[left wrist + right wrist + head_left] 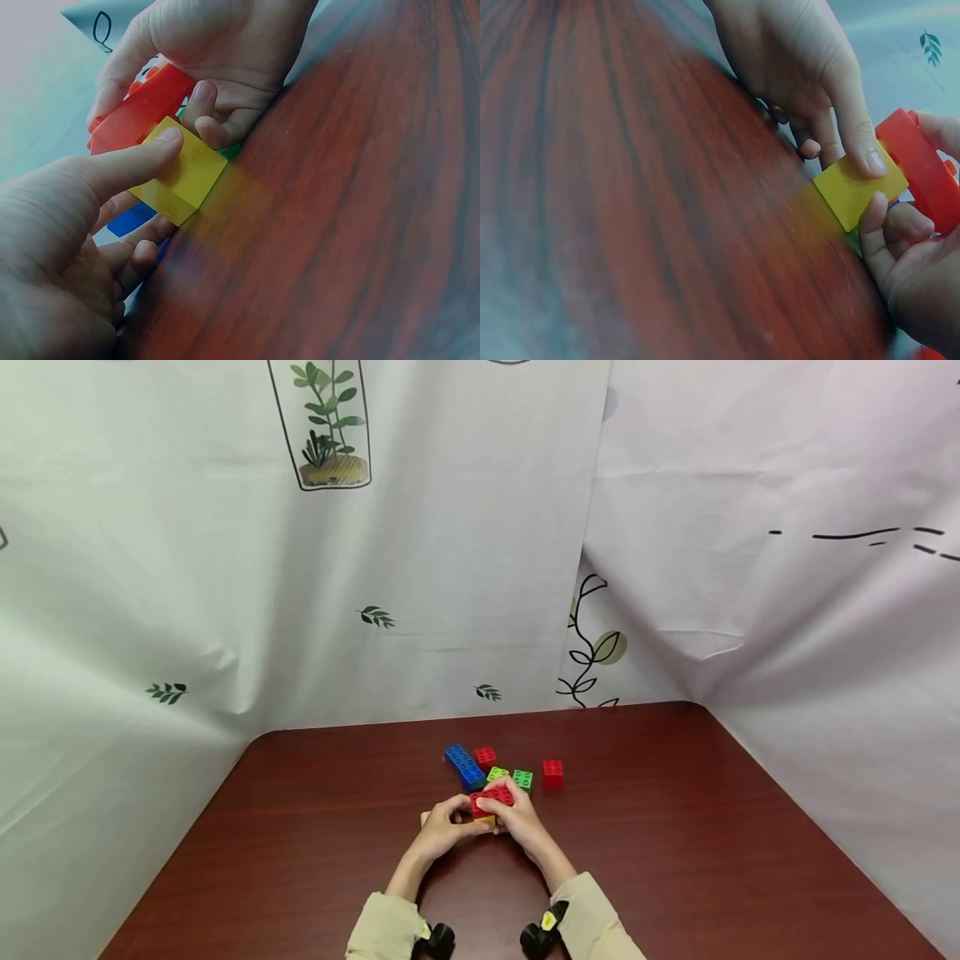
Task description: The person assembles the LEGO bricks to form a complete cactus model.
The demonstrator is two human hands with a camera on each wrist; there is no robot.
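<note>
Both hands meet over one small stack of toy building blocks near the middle of the table. My left hand [439, 835] pinches the yellow block [193, 166], its thumb flat against one side and fingers behind. My right hand [528, 828] grips the red block [142, 111], with the thumb on one side and fingers on the other. This longer red block sits on the yellow one, studs up, sticking out past it toward the right. Whether the two are pressed fully together cannot be made out. In the head view the fingers cover much of the yellow block.
Just beyond the hands lie a long blue block [465, 767], a small red block [485, 757], a lime block [497, 773] and a green block [523, 779]. Another red block [552, 773] stands apart to the right. A printed white cloth [465, 568] hangs behind the brown table [675, 843].
</note>
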